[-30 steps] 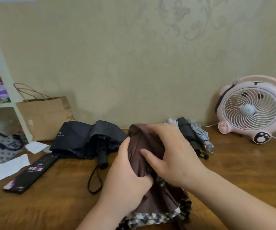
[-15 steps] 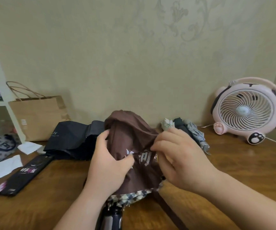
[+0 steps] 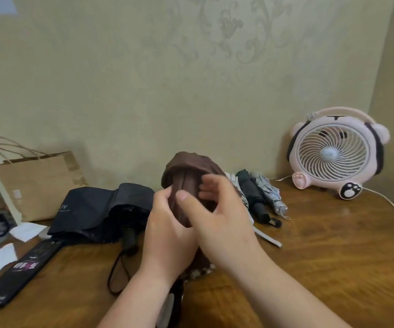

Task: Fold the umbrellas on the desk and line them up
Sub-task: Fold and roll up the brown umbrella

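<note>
Both of my hands clasp the brown umbrella [image 3: 187, 170], held upright over the middle of the desk [image 3: 333, 256]: my left hand [image 3: 165, 233] wraps its gathered canopy, and my right hand [image 3: 224, 223] pinches the cloth between thumb and curled fingers. A black umbrella [image 3: 96, 209] lies unfolded at left; folded umbrellas [image 3: 254, 192] lie behind at right.

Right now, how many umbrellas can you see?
5: brown, held at centre; black, left; patterned, dark and grey, right rear. More may be hidden.
</note>
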Demonstrator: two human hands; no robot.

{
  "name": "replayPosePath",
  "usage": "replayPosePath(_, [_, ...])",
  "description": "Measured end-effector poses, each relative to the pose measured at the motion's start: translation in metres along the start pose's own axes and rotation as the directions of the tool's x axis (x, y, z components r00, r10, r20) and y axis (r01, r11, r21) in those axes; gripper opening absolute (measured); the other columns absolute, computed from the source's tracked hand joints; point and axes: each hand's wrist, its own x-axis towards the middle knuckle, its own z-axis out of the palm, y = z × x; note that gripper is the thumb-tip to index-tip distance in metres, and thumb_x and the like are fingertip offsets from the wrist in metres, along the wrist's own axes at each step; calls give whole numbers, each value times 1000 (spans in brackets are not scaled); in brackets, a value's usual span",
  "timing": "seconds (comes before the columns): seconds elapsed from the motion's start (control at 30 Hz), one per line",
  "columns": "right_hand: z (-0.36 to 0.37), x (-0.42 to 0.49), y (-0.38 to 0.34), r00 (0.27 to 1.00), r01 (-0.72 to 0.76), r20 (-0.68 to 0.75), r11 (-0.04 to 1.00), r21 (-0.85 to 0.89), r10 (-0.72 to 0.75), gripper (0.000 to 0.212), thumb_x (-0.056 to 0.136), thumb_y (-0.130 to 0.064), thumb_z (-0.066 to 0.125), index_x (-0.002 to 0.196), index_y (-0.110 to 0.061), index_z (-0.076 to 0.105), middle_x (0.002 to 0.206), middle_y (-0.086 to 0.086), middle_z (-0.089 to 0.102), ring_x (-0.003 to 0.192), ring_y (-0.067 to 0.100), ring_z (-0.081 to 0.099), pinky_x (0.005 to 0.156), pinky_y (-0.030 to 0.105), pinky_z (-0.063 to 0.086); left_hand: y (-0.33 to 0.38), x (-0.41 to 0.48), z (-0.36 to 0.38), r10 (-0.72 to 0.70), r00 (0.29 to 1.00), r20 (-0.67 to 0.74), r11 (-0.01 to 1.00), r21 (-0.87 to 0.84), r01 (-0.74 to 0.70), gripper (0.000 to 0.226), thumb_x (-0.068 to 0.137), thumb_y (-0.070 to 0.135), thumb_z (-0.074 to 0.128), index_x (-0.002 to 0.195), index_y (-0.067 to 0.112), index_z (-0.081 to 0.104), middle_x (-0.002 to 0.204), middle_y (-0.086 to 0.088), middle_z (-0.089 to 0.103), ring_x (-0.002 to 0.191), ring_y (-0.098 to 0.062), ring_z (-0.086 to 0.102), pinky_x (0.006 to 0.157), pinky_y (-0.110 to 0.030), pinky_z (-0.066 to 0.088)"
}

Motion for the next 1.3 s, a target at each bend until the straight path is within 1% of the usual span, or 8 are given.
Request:
replayPosePath(0.17, [-26, 21, 17, 973, 232, 95, 910, -343, -212, 34, 91, -21, 66, 124, -26, 58, 108, -11, 51, 95, 1, 52, 80, 11, 41, -12, 9, -8, -127, 966, 224, 989, -50, 142, 59, 67, 29, 91, 113, 35, 54, 100, 12, 72, 85, 0, 70, 65, -18, 53])
replayPosePath(0.37, [-65, 53, 20, 649, 751, 720, 52, -659, -246, 76, 71, -45, 74, 141, -28, 50, 142, 0, 50, 134, 26, 43, 112, 44, 32, -3, 51, -12, -88, 720, 689, 947, 282, -154, 43, 64, 23, 82, 103, 31, 63, 93, 11, 71, 83, -4, 67, 75, -37, 57])
replayPosePath(0.5, [-58, 68, 8, 751, 620, 630, 117, -776, 197, 106, 55, -70, 84, 142, -31, 36, 127, -9, 61, 120, 21, 58, 106, 39, 44, 13, 63, -2, -162, 583, 796, 908, 351, -228, 61, 59, 39, 87, 114, 22, 65, 106, 9, 74, 96, -10, 70, 86, -37, 59])
replayPosePath(0.67, [-61, 77, 18, 686, 490, 610, 369, -790, 397, 63, 54, -61, 92, 98, -19, 74, 86, -7, 75, 79, 17, 71, 77, 35, 61, 25, 57, -3, -306, 466, 830, 807, 486, -337, 53, 66, 50, 91, 102, 20, 66, 97, 3, 74, 89, -19, 70, 81, -39, 59])
replayPosePath(0.83, [-76, 84, 25, 558, 303, 593, 523, -797, 581, 53, 59, -51, 94, 99, -18, 80, 92, -7, 79, 86, 13, 74, 88, 33, 61, 25, 18, -4, -220, 656, 722, 429, 675, -600, 69, 69, 70, 77, 110, 29, 39, 87, 12, 48, 81, -18, 53, 64, -36, 46])
replayPosePath(0.97, [-80, 83, 27, 502, 175, 589, 593, -786, 633, 48, 66, -42, 93, 104, -17, 79, 96, -4, 80, 90, 16, 76, 92, 36, 60, 18, 22, -11, -150, 661, 735, 486, 637, -598, 35, 80, 40, 70, 99, 26, 44, 86, 7, 55, 75, -17, 55, 61, -34, 47])
replayPosePath(1.17, [-57, 62, 18, 705, 540, 581, 223, -811, 406, 72, 57, -69, 86, 110, -30, 55, 95, -13, 61, 86, 15, 60, 75, 36, 54, 6, 53, -14, -443, 413, 796, 839, 530, -121, 26, 68, 18, 83, 72, 6, 60, 70, -5, 64, 63, -26, 58, 58, -36, 43])
replayPosePath(1.3, [-53, 48, 28, 727, 674, 677, 70, -735, 112, 45, 78, -48, 72, 99, -26, 39, 82, -7, 54, 73, 20, 55, 58, 35, 44, 1, 65, -27, -602, 92, 793, 781, 562, 272, 44, 68, 9, 84, 109, -2, 75, 107, -22, 76, 104, -42, 72, 99, -50, 56])
